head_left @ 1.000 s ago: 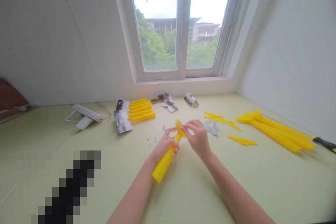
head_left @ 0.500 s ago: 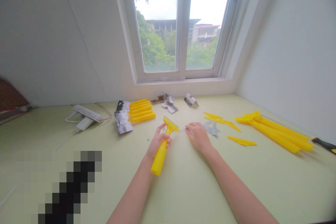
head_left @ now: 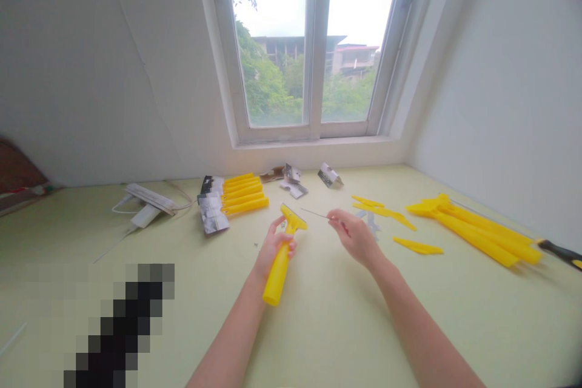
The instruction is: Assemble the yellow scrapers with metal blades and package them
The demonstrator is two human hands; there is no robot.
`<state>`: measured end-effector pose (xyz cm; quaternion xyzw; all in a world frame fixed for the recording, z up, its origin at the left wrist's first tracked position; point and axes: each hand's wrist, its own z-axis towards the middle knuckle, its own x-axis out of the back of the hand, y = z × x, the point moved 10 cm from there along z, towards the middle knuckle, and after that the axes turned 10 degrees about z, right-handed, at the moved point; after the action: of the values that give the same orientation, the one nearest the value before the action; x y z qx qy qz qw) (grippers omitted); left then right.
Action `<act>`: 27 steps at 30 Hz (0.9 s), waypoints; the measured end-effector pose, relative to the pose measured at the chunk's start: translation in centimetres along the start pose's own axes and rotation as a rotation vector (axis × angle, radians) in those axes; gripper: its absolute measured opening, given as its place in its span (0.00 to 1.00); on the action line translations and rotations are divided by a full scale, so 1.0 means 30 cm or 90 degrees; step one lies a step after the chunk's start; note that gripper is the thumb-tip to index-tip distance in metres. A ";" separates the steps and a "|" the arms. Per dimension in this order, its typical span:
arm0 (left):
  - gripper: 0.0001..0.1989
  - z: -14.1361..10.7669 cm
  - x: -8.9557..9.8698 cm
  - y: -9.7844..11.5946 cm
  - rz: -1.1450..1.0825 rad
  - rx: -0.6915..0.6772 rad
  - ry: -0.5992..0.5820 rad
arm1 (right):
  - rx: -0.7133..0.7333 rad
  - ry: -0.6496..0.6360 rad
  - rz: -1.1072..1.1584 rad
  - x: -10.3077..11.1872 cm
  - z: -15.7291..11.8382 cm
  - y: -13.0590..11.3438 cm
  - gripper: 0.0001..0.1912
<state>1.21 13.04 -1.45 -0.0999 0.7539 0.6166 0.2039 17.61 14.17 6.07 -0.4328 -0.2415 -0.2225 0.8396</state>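
My left hand [head_left: 273,247] is wrapped round a yellow scraper [head_left: 278,273], whose wide head points away from me and whose handle end hangs toward me. Between the fingertips of my right hand [head_left: 352,232] is a thin metal rod [head_left: 313,213]; its free end points left, just past the scraper head, not touching it. Tiny metal bits [head_left: 256,245] lie on the table left of my left hand. Behind my right hand are some grey flat pieces [head_left: 373,225], partly hidden by it.
Yellow handles with printed cards [head_left: 245,197] lie back left, beside a white power strip [head_left: 150,195]. Folded cards [head_left: 330,176] are near the window. Yellow flat parts [head_left: 417,246], long yellow pieces [head_left: 484,233] and a black-handled tool [head_left: 559,251] lie right on the pale green table [head_left: 313,327].
My right hand has moved right and slightly down, drawing the rod away from the scraper head. My left hand and the scraper have barely moved.
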 end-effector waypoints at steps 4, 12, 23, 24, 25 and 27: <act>0.30 -0.007 -0.017 -0.007 0.000 0.005 -0.030 | 0.069 -0.015 0.045 -0.008 -0.013 -0.070 0.09; 0.30 -0.008 -0.021 -0.014 0.028 0.012 -0.041 | 0.080 0.000 0.012 0.001 -0.015 -0.070 0.10; 0.31 -0.014 -0.031 -0.010 0.044 0.015 -0.050 | 0.075 -0.016 -0.022 -0.011 -0.014 -0.075 0.10; 0.31 -0.014 -0.031 -0.011 0.046 0.015 -0.050 | 0.074 -0.017 -0.022 -0.012 -0.014 -0.075 0.10; 0.31 -0.014 -0.030 -0.011 0.048 0.014 -0.049 | 0.074 -0.016 -0.022 -0.012 -0.014 -0.075 0.10; 0.32 -0.013 -0.029 -0.012 0.056 0.014 -0.047 | 0.074 -0.015 -0.021 -0.011 -0.015 -0.076 0.11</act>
<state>2.06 12.49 -1.34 -0.0417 0.7560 0.6200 0.2057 16.11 12.66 7.05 -0.3818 -0.2710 -0.2169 0.8566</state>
